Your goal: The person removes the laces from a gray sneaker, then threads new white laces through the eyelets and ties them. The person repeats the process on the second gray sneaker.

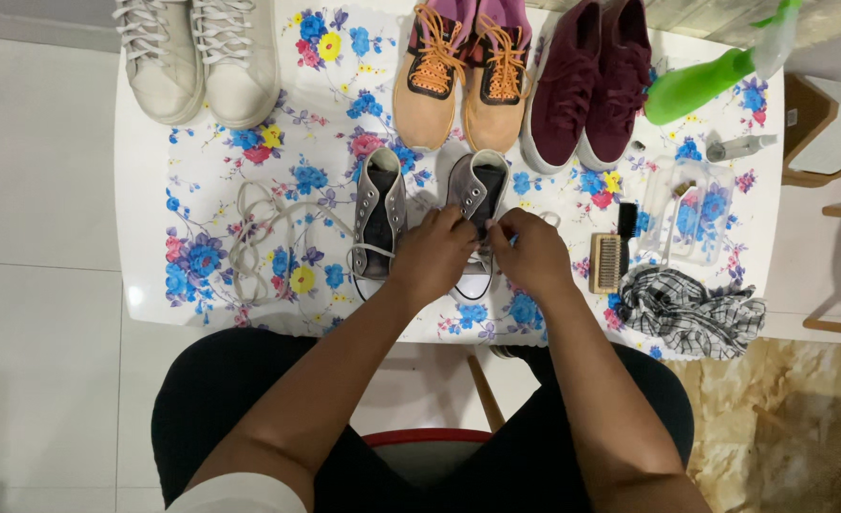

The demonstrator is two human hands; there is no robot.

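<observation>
While both hands pinch at the right grey sneaker (478, 190), left hand (433, 255) and right hand (532, 252) meet over its tongue; shoe's long axis runs away from them, its mate (380, 209) left of the grip.

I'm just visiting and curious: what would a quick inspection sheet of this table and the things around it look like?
Surface: white table with a flowered cloth, seen from above.
Job's things: pair of grey sneakers; both hands are on the right grey sneaker; the left grey sneaker lies beside it, a loose white lace to its left.
Clutter: white sneakers, orange sneakers, maroon sneakers, green spray bottle, clear tray, wooden brush, checked cloth.
Grippers: left hand and right hand pinch at the sneaker's lacing area; what they grip is hidden.
Cables: nothing seen.
Surroundings: pale tiled floor, wooden chair at right.
</observation>
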